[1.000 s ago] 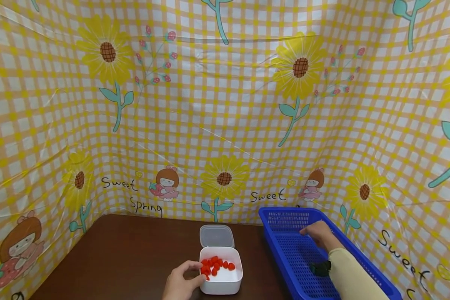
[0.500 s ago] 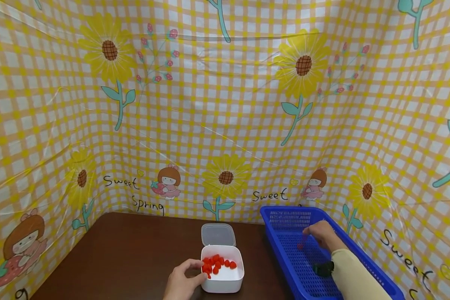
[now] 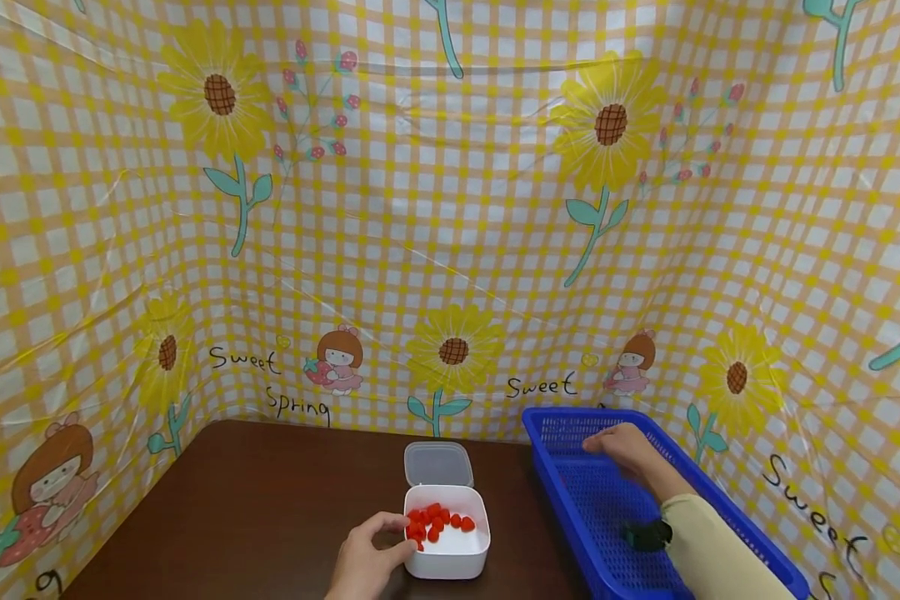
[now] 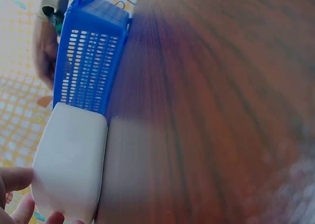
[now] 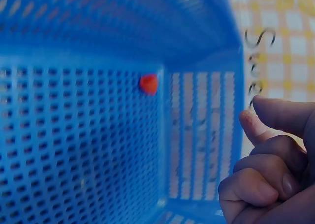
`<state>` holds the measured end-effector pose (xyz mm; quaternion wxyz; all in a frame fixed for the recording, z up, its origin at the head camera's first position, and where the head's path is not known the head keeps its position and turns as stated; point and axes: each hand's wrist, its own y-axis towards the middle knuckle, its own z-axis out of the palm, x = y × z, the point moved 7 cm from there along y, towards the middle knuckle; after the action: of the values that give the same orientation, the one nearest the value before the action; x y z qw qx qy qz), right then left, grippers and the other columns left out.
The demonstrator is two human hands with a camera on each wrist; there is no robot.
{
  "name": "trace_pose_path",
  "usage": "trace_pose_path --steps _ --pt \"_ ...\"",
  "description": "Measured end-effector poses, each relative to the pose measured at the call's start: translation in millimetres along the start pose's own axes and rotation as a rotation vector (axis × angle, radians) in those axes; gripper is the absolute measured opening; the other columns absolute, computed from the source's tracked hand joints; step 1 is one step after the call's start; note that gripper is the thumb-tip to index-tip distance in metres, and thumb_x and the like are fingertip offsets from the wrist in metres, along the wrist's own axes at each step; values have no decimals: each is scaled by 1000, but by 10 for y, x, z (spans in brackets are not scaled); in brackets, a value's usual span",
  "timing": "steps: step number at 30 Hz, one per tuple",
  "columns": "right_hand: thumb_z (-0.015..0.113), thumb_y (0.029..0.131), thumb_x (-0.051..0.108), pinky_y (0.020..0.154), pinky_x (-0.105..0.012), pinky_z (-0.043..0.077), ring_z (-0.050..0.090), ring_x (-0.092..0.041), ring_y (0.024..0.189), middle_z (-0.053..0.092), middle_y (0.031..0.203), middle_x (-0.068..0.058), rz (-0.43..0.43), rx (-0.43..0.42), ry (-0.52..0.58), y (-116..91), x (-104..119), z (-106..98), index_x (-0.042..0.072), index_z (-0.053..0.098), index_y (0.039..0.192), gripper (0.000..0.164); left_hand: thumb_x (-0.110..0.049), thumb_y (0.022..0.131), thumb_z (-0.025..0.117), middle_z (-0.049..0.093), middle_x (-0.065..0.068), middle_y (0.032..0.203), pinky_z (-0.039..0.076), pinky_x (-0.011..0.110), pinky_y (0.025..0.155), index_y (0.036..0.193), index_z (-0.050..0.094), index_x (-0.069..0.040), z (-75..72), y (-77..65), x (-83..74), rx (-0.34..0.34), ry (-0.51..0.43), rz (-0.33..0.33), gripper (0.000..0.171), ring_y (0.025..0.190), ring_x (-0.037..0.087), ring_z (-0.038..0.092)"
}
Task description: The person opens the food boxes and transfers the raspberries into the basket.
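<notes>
A white plastic food box stands on the table with several small, rounded red pieces inside, mostly toward its left. My left hand holds the box at its left side, thumb and fingers at the wall and rim; the left wrist view shows the fingertips against the white wall. Over the far end of a blue plastic basket is my right hand. Its thumb and index finger are apart with nothing between them, and the other fingers curl. One red piece lies on the basket floor.
A translucent lid lies directly behind the box. The dark brown table meets a checked, flower-printed cloth at the back and sides. A dark band is at the right wrist.
A red piece dropped from my right hand into the basket. That hand then shifted slightly left and up. My left hand stays at the box.
</notes>
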<state>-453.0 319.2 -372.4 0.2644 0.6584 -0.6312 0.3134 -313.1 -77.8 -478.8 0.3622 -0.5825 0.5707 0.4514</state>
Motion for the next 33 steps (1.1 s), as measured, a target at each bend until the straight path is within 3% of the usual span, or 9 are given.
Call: trace_pose_path --steps 2,3,6,8,10,12,16,23,33 --pt "64 95 14 49 -27 33 25 -8 45 70 115 -26 -17 31 16 -19 87 56 -11 66 122 37 -24 82 81 72 2 105 47 36 75 106 73 -14 6 5 -6 -7 15 9 27 91 19 59" --pt "64 95 15 47 -25 33 25 -6 44 70 116 -24 -30 50 19 -27 138 82 -10 65 123 38 -25 82 81 72 1 105 47 37 76 106 73 -14 11 8 -6 -9 19 14 27 93 19 59" --pt "63 96 17 44 -23 28 23 -3 40 73 90 -9 -56 92 34 -42 291 176 -9 66 124 38 -26 82 81 72 -1 104 45 38 78 106 73 -16 10 19 -8 -15 31 17 27 96 20 59" --pt "65 96 19 43 -22 27 23 -3 41 61 69 6 -65 93 41 -62 402 241 -7 67 122 37 -26 82 82 72 0 104 45 37 77 107 73 -16 7 19 -9 -16 25 20 28 95 19 59" --pt "66 95 21 44 -22 26 23 -4 42 43 56 10 -72 97 56 -98 513 314 -6 69 120 37 -25 82 82 72 1 105 45 36 74 107 73 -15 5 14 -6 -12 6 14 29 91 18 59" --pt "66 95 23 44 -23 26 21 -5 42 34 53 10 -77 96 66 -142 616 383 -5 70 119 37 -24 82 82 71 2 105 46 34 71 108 73 -13 7 8 -4 -3 -19 12 29 85 16 59" --pt "66 96 24 42 -22 24 19 -4 42 32 50 11 -91 140 119 -222 794 547 -6 68 122 40 -21 82 81 72 5 106 49 34 69 107 72 -11 16 -2 10 11 -51 18 28 78 15 62" --pt "71 92 21 42 -21 20 16 -5 45 26 50 11 -115 177 268 -358 1069 852 -5 71 114 34 -22 83 81 72 5 107 49 33 69 108 72 -12 28 -18 24 10 -25 -3 29 83 16 61" --pt "71 91 17 43 -21 18 15 -7 46 26 51 8 -124 228 335 -506 1333 1282 -2 74 108 26 -25 82 81 73 5 105 48 33 71 107 73 -12 18 -12 19 12 -12 3 29 88 16 62"
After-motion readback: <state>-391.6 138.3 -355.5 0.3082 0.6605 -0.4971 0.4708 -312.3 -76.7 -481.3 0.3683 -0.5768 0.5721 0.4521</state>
